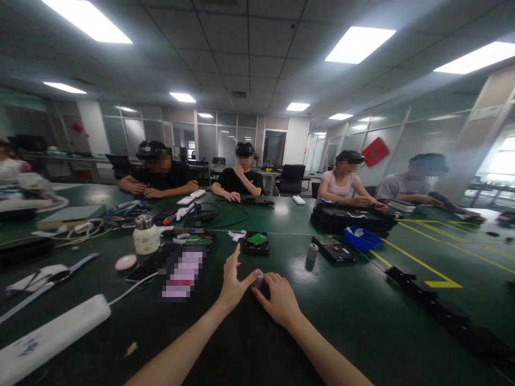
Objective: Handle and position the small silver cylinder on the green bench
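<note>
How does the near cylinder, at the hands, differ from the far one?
The near cylinder sits between the left hand and right hand; the far cylinder stands apart from both, beside a black device. The near cylinder is partly hidden by the hands; the far cylinder's side shows fully. Both look grey and upright on the table.

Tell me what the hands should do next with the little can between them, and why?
Maybe the right hand should gently curl its fingers around the little can to steady it. The can is between the two thumbs, and the left hand has its other fingers spread away from it, so the right hand seems better placed.
</note>
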Motion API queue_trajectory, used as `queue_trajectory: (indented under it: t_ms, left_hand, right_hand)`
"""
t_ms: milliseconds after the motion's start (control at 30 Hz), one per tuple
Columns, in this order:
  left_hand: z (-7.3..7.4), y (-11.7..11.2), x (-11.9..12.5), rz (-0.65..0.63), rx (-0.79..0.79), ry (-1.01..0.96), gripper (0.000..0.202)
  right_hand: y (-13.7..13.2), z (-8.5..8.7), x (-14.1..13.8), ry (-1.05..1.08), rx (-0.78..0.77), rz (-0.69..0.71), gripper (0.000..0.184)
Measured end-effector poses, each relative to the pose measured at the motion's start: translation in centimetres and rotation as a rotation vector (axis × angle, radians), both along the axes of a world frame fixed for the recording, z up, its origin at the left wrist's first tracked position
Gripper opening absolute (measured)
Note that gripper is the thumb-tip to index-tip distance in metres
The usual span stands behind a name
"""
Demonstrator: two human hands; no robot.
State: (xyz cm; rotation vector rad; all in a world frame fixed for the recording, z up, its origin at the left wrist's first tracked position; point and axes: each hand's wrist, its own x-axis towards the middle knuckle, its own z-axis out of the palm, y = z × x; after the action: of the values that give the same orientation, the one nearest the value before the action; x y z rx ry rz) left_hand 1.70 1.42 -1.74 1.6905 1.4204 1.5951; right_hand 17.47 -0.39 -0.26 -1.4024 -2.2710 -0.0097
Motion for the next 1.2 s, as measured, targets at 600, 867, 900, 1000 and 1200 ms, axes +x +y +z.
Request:
queue_trajectory:
  t_ms: [600, 867, 900, 1000, 1200]
  left_hand:
    - [0.7, -0.5, 0.2, 0.023, 0.111, 0.11, 0.022]
    - [0.9, -0.5, 0.2, -0.07, 0.066, 0.171, 0.016]
    - [0.9, -0.4, 0.3, -0.066, 0.061, 0.178, 0.015]
    - [1.0, -0.3, 0.4, -0.031, 0.087, 0.176, 0.015]
    - [0.8, -0.4, -0.5, 0.34, 0.056, 0.259, 0.019]
  right_hand:
    - [-0.3, 0.0, 0.0, -0.012, 0.005, 0.013, 0.025]
    - [-0.1, -0.1, 0.0, -0.014, 0.028, 0.012, 0.023]
    - [-0.1, 0.0, 0.0, -0.016, 0.025, 0.011, 0.023]
    - [-0.1, 0.1, 0.0, -0.021, 0.024, 0.008, 0.022]
    - [0.0, 0.0, 0.0, -0.028, 0.033, -0.005, 0.022]
